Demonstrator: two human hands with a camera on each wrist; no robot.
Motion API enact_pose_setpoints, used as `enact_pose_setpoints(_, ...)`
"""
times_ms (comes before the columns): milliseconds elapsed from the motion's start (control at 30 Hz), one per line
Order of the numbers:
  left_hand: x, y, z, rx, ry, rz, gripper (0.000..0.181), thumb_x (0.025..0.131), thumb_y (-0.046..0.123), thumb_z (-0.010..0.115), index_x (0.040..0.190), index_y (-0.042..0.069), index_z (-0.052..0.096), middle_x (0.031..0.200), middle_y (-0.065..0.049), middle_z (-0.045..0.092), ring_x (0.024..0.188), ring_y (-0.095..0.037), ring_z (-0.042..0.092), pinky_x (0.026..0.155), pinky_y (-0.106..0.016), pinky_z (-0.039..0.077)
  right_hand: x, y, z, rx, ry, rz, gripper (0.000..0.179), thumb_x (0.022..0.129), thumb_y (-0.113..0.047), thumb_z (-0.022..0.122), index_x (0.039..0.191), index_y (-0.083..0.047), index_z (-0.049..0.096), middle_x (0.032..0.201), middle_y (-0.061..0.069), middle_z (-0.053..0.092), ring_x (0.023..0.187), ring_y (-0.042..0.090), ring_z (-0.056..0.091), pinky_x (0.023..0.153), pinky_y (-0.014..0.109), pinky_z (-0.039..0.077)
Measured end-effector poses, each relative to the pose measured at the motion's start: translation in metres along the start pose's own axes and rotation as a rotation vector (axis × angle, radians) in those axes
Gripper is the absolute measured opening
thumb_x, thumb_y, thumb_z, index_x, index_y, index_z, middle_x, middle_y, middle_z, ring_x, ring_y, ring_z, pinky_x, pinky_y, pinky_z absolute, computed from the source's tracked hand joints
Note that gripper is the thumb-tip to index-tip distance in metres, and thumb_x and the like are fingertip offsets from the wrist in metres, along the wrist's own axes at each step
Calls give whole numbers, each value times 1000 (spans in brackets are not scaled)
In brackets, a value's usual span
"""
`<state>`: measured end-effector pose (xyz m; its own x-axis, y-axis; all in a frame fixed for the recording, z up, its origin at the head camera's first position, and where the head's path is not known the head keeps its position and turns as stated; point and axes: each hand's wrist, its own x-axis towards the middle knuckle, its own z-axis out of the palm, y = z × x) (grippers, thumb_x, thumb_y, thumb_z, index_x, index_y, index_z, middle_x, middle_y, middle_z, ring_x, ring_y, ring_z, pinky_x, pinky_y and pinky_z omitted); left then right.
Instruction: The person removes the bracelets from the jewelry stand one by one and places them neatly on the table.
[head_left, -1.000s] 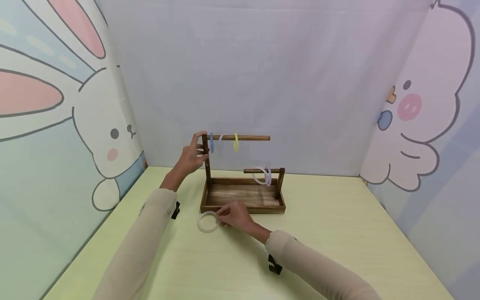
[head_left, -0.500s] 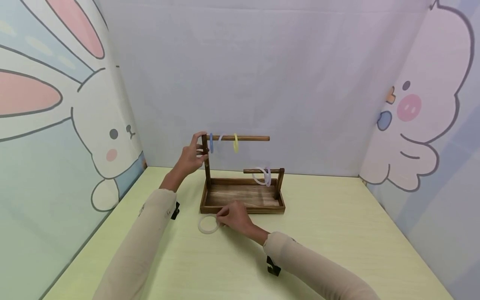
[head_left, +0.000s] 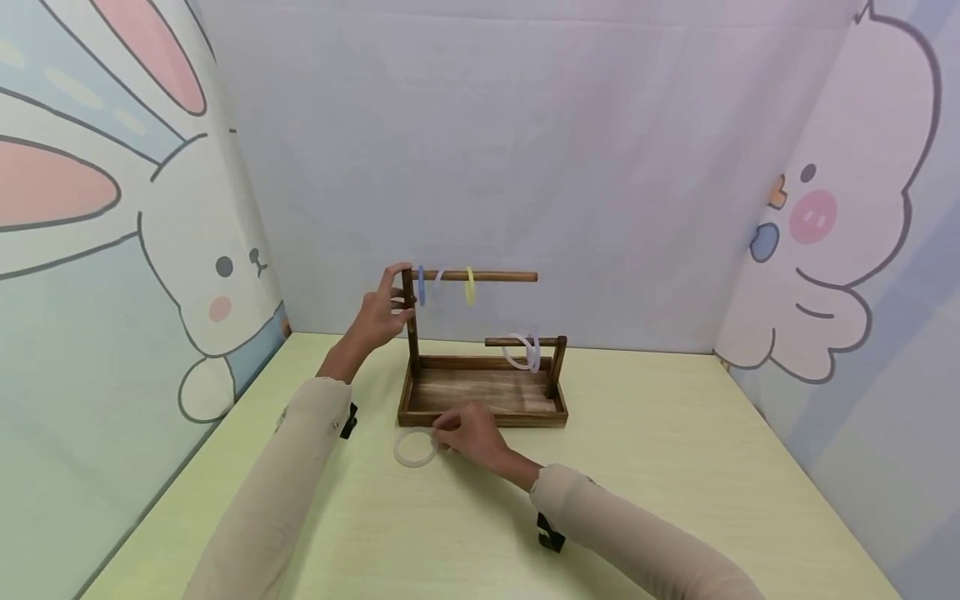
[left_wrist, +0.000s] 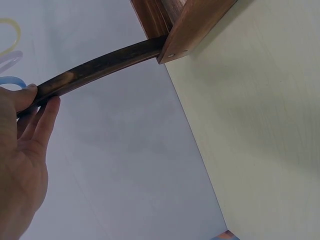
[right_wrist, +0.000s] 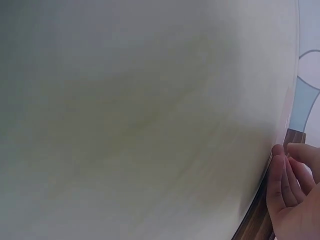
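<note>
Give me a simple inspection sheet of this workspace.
Surface: pale yellow-green table.
Job's things: wooden stand; blue ring, lilac ring and yellow ring on its upper bar, two pale rings on its lower bar, one white ring in front of its tray.
Clutter: nothing seen.
Left hand: holds the tall post near its top.
Right hand: pinches the white ring.
Cables: nothing seen.
Surroundings: pale backdrop; cartoon rabbit on the left side wall, another cartoon figure on the right.

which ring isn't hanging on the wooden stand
The whitish ring pinched by the right hand, in front of the tray; the others hang on the upper bar or lower bar.
</note>
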<state>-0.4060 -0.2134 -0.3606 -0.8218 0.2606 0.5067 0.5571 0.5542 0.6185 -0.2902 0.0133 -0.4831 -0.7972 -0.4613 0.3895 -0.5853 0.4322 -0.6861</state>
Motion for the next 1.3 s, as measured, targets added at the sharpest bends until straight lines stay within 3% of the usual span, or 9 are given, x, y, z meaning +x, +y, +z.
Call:
enact_pose_setpoints(300, 2, 0, -1, -2, 2, 8, 87, 93, -13, 68, 156, 28, 24, 125, -30, 68, 113, -44, 70, 86, -54, 61, 3, -1, -10, -34, 12, 26, 11, 91, -7, 81, 100, -1, 82, 91, 6, 80, 78, 10, 75, 64, 18, 56)
enact_pose_setpoints(733, 1, -1, -1, 6, 3, 5, 86, 94, -11, 68, 157, 27, 23, 126, -30, 67, 114, -44, 69, 87, -55, 60, 17, -8, -36, -127, 36, -1, 12, 93, -13, 79, 103, -5, 82, 92, 3, 80, 81, 13, 75, 67, 23, 57)
enact_pose_setpoints(867, 0, 1, -1, 13, -3, -4, 86, 96, -10, 68, 159, 27, 22, 129, -31, 65, 116, -45, 68, 89, -56, 60, 24, -12, -48, -148, 72, -28, 13, 94, -12, 79, 105, -7, 82, 94, 5, 80, 79, 15, 76, 61, 23, 57)
enact_pose_setpoints(1033, 0, 1, -1, 13, -7, -10, 85, 96, -10, 67, 159, 25, 22, 129, -31, 65, 116, -45, 68, 90, -56, 59, 32, -14, -63, -166, 123, -64, 12, 94, -11, 79, 105, -7, 82, 96, 7, 80, 81, 18, 76, 68, 29, 61)
enact_pose_setpoints(1300, 0, 0, 0, 8, -3, -13, 85, 95, -10, 68, 158, 26, 23, 128, -30, 66, 115, -45, 69, 88, -56, 60, 41, -13, -79, -128, 168, -9, 15, 94, -14, 79, 107, -8, 82, 101, 6, 80, 86, 17, 77, 75, 33, 63)
